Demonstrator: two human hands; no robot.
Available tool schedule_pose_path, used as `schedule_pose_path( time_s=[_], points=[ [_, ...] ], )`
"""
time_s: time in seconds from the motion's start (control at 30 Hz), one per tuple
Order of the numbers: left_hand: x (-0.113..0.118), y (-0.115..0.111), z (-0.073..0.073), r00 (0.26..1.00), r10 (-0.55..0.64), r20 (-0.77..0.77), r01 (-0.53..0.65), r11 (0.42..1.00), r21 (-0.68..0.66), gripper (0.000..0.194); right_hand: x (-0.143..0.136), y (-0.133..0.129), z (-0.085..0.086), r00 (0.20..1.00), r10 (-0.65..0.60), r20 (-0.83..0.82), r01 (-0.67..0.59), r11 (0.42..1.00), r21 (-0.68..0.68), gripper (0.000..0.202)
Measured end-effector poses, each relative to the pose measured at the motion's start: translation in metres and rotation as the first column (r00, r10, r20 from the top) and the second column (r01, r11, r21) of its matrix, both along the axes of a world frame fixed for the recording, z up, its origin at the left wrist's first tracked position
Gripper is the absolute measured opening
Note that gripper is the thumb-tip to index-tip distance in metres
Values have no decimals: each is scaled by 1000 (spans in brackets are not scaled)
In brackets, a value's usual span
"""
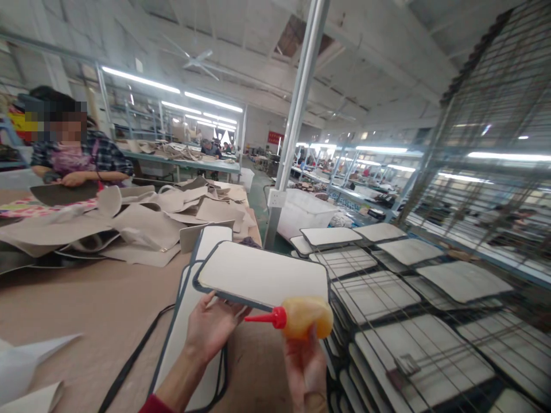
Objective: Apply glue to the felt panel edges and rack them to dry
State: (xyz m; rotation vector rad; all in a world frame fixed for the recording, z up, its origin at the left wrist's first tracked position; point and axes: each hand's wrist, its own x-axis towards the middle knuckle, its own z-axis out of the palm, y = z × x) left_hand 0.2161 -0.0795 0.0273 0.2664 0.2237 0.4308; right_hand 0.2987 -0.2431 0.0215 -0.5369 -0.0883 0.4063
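My left hand (212,328) grips the near left edge of a cream panel with a dark border (267,274), its fingers under the rim. The panel is held tilted above other bordered panels (189,338) lying on the table. In my right hand (306,358) is a squeeze bottle (306,318) of yellowish glue-like liquid. Its red nozzle (264,318) points left, toward my left hand, in front of the panel's near edge. The right fingers wrap round the bottle from below.
Wire racks (408,298) on the right bear rows of bordered panels. Grey-beige cut sheets (142,223) are heaped on the brown table (107,310). A dark strap (138,355) lies near the panels. A metal post (297,115) rises ahead. At far left, a co-worker (77,149) handles a dark sheet.
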Motion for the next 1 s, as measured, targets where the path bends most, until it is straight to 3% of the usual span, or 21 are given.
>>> schedule_pose_path(
  time_s=[0.07,0.1,0.17,0.2,0.27,0.33,0.37,0.43,0.47,0.53,0.6,0.7,0.77,0.87,1.0],
  points=[
    [-20,-3,-16,983,-174,-58,179,977,111,24,4,-2,4,1000,-27,14,27,1000,-4,34],
    [-29,-3,-21,957,-250,-144,276,940,202,27,6,-2,6,999,-40,23,40,999,-10,33],
    [-40,4,-18,895,-274,-353,417,796,438,27,7,-5,9,999,-38,36,39,999,-27,29],
    [-40,10,-9,888,-203,-412,428,689,585,25,7,-6,9,999,-26,38,27,999,-35,28],
    [-28,24,24,923,7,-385,342,446,827,30,6,-8,6,999,12,31,-10,999,-43,30],
    [-1,37,66,955,241,-176,139,164,977,34,4,-10,-3,997,73,34,-71,996,-58,34],
    [15,41,85,955,289,-61,54,30,998,39,2,-10,-8,994,104,43,-101,993,-69,36],
    [48,45,115,947,304,105,-68,-129,989,52,0,-11,-18,983,167,74,-160,983,-89,37],
    [62,45,123,954,281,108,-57,-183,981,53,-2,-11,-21,978,187,89,-178,980,-93,37],
    [85,43,128,976,218,-7,64,-254,965,45,-6,-11,-25,973,205,105,-197,977,-83,36],
    [97,43,124,976,114,-185,214,-341,916,33,-10,-11,-24,978,182,98,-176,982,-65,34],
    [99,51,115,951,2,-309,281,-419,863,27,-15,-18,-20,988,140,63,-136,989,-64,32],
    [95,61,112,945,-19,-326,289,-413,864,30,-14,-28,-19,993,110,47,-105,991,-88,29],
    [80,79,108,921,-71,-383,323,-409,853,33,0,-49,-11,996,-30,88,42,989,-145,25],
    [52,90,105,861,-185,-474,395,-345,852,32,36,-70,29,927,-246,284,305,934,-186,32]
  ],
)
